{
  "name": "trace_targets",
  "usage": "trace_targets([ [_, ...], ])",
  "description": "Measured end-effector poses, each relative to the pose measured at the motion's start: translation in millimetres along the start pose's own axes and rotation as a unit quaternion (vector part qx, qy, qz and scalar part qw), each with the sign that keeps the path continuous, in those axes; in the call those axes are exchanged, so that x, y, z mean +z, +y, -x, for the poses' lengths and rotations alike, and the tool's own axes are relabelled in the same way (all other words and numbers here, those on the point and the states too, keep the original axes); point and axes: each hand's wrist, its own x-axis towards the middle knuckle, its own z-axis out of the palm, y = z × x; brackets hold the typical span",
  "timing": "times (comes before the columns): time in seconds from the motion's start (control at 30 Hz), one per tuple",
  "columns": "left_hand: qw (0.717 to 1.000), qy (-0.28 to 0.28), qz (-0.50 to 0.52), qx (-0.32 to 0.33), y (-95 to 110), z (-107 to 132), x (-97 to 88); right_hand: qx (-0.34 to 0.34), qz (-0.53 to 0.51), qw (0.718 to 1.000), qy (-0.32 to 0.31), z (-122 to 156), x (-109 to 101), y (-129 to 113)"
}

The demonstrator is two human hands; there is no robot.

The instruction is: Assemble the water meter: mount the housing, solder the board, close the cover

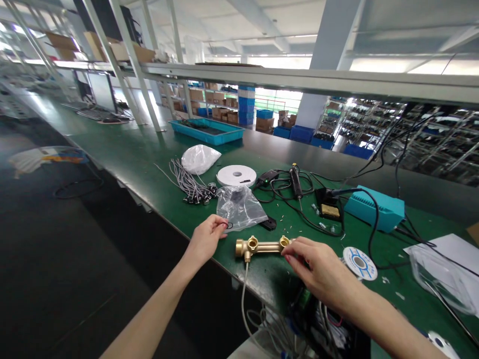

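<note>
My left hand [205, 239] hangs at the front edge of the green bench mat [149, 149], with a small black rubber ring [229, 226] pinched between its fingertips. My right hand [316, 264] grips the right end of a brass manifold fitting [260, 247], which lies low on the mat and has two round threaded ports on top. A grey cable [243, 294] runs down from the fitting's underside past the bench edge. Just behind the left hand lies a clear plastic bag [239, 207] holding dark small parts.
Farther back lie grey wire leads with small sensors [190, 182], a white plastic bag [200, 159], a white disc roll [236, 175], a soldering iron [296, 182] and a teal soldering station [374, 209]. A solder wick spool [359, 263] sits right of my right hand. Loose cables hang below the bench front.
</note>
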Motion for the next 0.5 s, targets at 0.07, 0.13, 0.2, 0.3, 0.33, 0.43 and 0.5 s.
trace_targets([
  [0.07, 1.0, 0.026, 0.016, -0.006, 9.4, 10.6, 1.8, 0.002, -0.017, 1.0, 0.017, 2.5, -1.2, -0.2],
  [0.13, 0.998, 0.046, 0.03, -0.01, 22.8, 24.4, 1.6, 0.003, -0.047, 0.998, 0.037, 4.0, -1.4, -2.1],
  [0.2, 0.998, 0.008, 0.064, -0.022, 37.7, 40.9, 4.2, 0.016, -0.092, 0.994, 0.057, 3.4, 0.3, -6.0],
  [0.3, 0.97, -0.101, 0.209, -0.071, 56.8, 65.1, 16.1, 0.055, -0.191, 0.978, 0.069, -0.3, 6.8, -14.3],
  [0.33, 0.957, -0.122, 0.248, -0.087, 61.2, 71.7, 21.2, 0.066, -0.225, 0.97, 0.067, -1.7, 9.4, -17.1],
  [0.43, 0.935, -0.144, 0.305, -0.108, 68.2, 85.0, 34.4, 0.082, -0.307, 0.947, 0.052, -5.0, 15.1, -23.6],
  [0.5, 0.929, -0.144, 0.322, -0.109, 69.3, 89.3, 39.9, 0.089, -0.346, 0.933, 0.044, -6.2, 16.3, -26.5],
])
